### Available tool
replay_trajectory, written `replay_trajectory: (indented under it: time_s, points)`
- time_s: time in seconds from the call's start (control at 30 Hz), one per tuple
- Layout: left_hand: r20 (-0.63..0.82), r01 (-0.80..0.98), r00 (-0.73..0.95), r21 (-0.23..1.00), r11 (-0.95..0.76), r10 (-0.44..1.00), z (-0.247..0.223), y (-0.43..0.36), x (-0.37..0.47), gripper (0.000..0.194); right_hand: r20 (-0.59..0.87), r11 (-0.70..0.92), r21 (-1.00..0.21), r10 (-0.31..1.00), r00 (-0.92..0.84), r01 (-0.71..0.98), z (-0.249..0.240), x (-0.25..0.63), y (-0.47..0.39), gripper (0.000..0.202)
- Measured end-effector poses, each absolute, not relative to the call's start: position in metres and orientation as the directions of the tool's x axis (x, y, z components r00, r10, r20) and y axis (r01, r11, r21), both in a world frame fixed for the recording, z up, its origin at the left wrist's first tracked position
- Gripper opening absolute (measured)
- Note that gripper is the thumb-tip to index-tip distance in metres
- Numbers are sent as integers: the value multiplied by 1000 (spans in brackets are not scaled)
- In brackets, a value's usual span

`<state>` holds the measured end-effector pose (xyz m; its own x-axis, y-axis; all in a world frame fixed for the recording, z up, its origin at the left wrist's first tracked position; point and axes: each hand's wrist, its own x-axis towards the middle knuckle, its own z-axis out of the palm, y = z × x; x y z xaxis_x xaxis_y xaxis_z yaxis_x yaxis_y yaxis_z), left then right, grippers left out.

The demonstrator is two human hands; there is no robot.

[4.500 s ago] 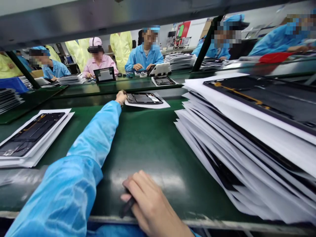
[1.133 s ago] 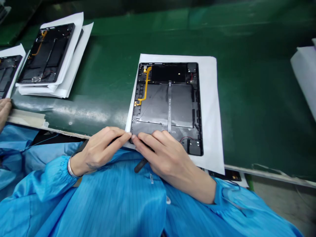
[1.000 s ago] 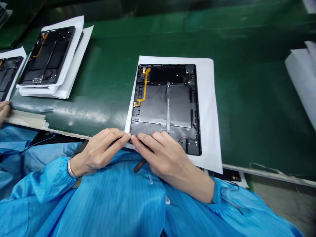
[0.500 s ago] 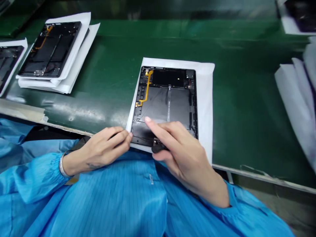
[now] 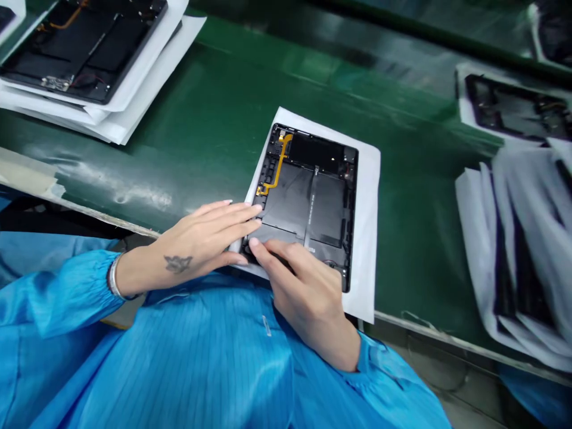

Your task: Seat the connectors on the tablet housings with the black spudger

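Observation:
An opened tablet housing [image 5: 295, 193] lies on a white foam sheet [image 5: 365, 238], with a yellow flex cable [image 5: 279, 170] along its left side and dark battery panels inside. My left hand [image 5: 201, 235] rests over the housing's lower left edge, its fingers stretched out flat. Curled at the same lower left corner is my right hand [image 5: 308, 286], its index fingertip pressing near the left hand's fingers. A small black part [image 5: 254, 252] shows just under that fingertip; the right thumb and most of its grip are hidden.
Upper left on the green bench [image 5: 214, 119] stands a stack of similar housings [image 5: 80, 53] between white sheets. To the right are a bundle of white sheets [image 5: 478, 238] with dark pieces between them and another housing [image 5: 513, 107]. The bench's front edge [image 5: 429, 328] runs close to my body.
My right hand has carried the small black part leftward to the housing's lower left corner. My left hand has flattened and slid onto the left edge. The view has turned to the right.

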<state>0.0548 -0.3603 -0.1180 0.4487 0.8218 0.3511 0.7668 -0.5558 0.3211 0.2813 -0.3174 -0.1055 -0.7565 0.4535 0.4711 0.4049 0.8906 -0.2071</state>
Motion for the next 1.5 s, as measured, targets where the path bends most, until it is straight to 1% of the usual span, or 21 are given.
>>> replay_trajectory:
  time_s: [0.1, 0.3, 0.37, 0.5, 0.57, 0.73, 0.9, 1.03, 1.13, 1.2, 1.27, 1.33, 1.4, 1.47, 1.5]
  points:
    - [370, 770, 454, 295, -566, 810, -118, -360, 56, 46, 443, 898, -162, 436, -783, 408, -102, 279, -317, 30]
    - [358, 774, 445, 306, -554, 821, -120, -359, 56, 46, 399, 896, -147, 442, -804, 419, -102, 281, -319, 33]
    - [354, 780, 447, 296, -552, 822, -120, -359, 57, 47, 373, 911, -88, 406, -834, 403, -98, 281, -318, 32]
    - [361, 780, 448, 291, -555, 818, -119, -359, 57, 46, 305, 944, 106, 268, -914, 312, -80, 274, -313, 23]
    - [372, 772, 446, 300, -560, 814, -120, -359, 56, 46, 274, 949, 171, 213, -938, 266, -73, 271, -310, 18]
    - [424, 754, 435, 310, -579, 794, -122, -359, 56, 47, 251, 945, 228, 175, -952, 234, -64, 268, -307, 20]
    - [407, 772, 442, 281, -570, 800, -119, -359, 57, 43, 233, 931, 304, 131, -964, 200, -68, 269, -309, 19]
    - [418, 772, 446, 267, -576, 791, -115, -358, 57, 43, 214, 939, 289, 124, -969, 184, -71, 270, -307, 18]
    - [383, 768, 465, 273, -579, 798, -113, -359, 57, 43, 197, 936, 299, 130, -972, 186, -71, 270, -308, 18]
    - [392, 762, 461, 285, -581, 796, -114, -358, 57, 42, 207, 927, 323, 125, -970, 189, -71, 269, -310, 18]
    - [417, 761, 453, 281, -585, 788, -115, -357, 56, 41, 233, 926, 320, 128, -964, 201, -73, 267, -310, 17]
    - [422, 764, 467, 251, -595, 777, -116, -356, 55, 41, 263, 934, 285, 141, -955, 216, -75, 267, -308, 19]
    - [392, 766, 501, 214, -606, 771, -115, -356, 52, 43, 288, 942, 241, 160, -944, 234, -76, 269, -305, 21]
    - [362, 779, 509, 190, -597, 781, -113, -358, 48, 51, 339, 938, 195, 208, -917, 285, -77, 274, -302, 23]
    - [356, 792, 498, 186, -582, 791, -112, -360, 46, 56, 394, 929, 160, 249, -885, 332, -77, 278, -302, 25]
